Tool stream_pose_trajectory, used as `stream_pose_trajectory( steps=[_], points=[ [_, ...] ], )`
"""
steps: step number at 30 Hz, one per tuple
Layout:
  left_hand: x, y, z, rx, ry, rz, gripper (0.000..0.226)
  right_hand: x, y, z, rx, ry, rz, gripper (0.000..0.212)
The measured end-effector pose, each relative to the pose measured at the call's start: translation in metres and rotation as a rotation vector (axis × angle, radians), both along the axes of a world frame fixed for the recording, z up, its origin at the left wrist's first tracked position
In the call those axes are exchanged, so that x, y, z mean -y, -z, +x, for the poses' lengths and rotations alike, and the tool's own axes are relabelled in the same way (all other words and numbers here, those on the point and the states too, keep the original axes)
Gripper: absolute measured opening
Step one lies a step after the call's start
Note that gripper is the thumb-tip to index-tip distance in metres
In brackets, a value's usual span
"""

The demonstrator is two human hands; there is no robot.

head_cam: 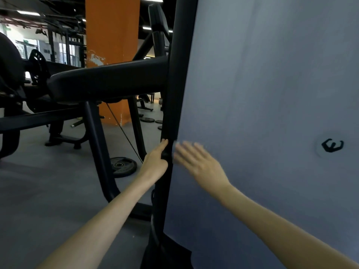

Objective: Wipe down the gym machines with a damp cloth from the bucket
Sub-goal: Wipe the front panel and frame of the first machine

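Observation:
A gym machine fills the right side, with a large blue-grey panel [262,94] edged by a black upright post [177,65]. A dark cloth [167,251] hangs down along the post and flares out at the bottom. My left hand [156,162] grips the post's edge, thumb and fingers pinching the cloth against it. My right hand [198,162] lies flat on the panel just right of the post, fingers spread and blurred by motion. The bucket is not in view.
A black padded bench [108,82] on angled legs stands left of the post. A weight plate [122,166] lies on the grey floor, with more plates [147,119] further back. An orange pillar [112,35] rises behind. A black logo [332,145] marks the panel.

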State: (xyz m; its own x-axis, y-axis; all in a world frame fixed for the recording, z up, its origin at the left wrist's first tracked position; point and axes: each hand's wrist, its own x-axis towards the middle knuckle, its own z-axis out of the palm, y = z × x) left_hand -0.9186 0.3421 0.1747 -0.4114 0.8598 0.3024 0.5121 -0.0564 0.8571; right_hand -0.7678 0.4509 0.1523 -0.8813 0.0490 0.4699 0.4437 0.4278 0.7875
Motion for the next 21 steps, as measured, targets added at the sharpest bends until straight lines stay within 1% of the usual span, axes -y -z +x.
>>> stream_pose_trajectory(
  steps=[2, 3, 4, 5, 6, 7, 9, 10, 11, 13, 15, 17, 19, 21],
  points=[
    [0.000, -0.001, 0.000, 0.038, -0.008, 0.003, 0.077, 0.006, 0.036, 0.016, 0.247, 0.089, 0.015, 0.074],
    [0.000, -0.001, 0.001, 0.064, -0.014, 0.011, 0.076, 0.008, 0.043, 0.022, 0.317, 0.105, 0.029, 0.074],
    [0.000, -0.001, 0.002, 0.081, -0.014, 0.023, 0.076, 0.009, 0.039, 0.026, 0.328, 0.085, 0.036, 0.071],
    [-0.001, 0.000, 0.005, 0.084, -0.008, 0.035, 0.076, 0.009, 0.025, 0.028, 0.270, 0.030, 0.048, 0.066],
    [-0.002, 0.003, 0.007, 0.083, -0.001, 0.044, 0.077, 0.009, 0.005, 0.029, 0.171, -0.034, 0.036, 0.061],
    [-0.004, 0.005, 0.010, 0.087, 0.004, 0.055, 0.078, 0.008, -0.021, 0.029, 0.038, -0.084, 0.034, 0.063],
    [-0.008, 0.014, 0.016, 0.110, 0.002, 0.083, 0.080, 0.009, -0.065, 0.031, -0.161, -0.080, 0.015, 0.077],
    [-0.009, 0.019, 0.018, 0.122, -0.006, 0.102, 0.081, 0.011, -0.076, 0.031, -0.221, -0.049, -0.011, 0.084],
    [-0.010, 0.024, 0.019, 0.129, -0.019, 0.117, 0.082, 0.010, -0.076, 0.031, -0.261, -0.041, -0.014, 0.084],
    [-0.012, 0.040, 0.020, 0.129, -0.053, 0.116, 0.082, 0.006, -0.050, 0.031, -0.270, -0.073, 0.013, 0.071],
    [-0.013, 0.058, 0.018, 0.158, -0.071, 0.063, 0.079, 0.000, -0.008, 0.033, -0.157, -0.093, 0.024, 0.066],
    [-0.013, 0.076, 0.016, 0.212, -0.059, -0.011, 0.074, -0.004, 0.030, 0.039, 0.016, -0.075, 0.023, 0.066],
    [-0.010, 0.090, 0.015, 0.247, -0.029, -0.037, 0.072, -0.003, 0.061, 0.045, 0.177, -0.052, 0.022, 0.066],
    [-0.008, 0.100, 0.015, 0.241, -0.011, -0.041, 0.074, 0.002, 0.078, 0.047, 0.314, -0.011, 0.010, 0.065]
  ],
)
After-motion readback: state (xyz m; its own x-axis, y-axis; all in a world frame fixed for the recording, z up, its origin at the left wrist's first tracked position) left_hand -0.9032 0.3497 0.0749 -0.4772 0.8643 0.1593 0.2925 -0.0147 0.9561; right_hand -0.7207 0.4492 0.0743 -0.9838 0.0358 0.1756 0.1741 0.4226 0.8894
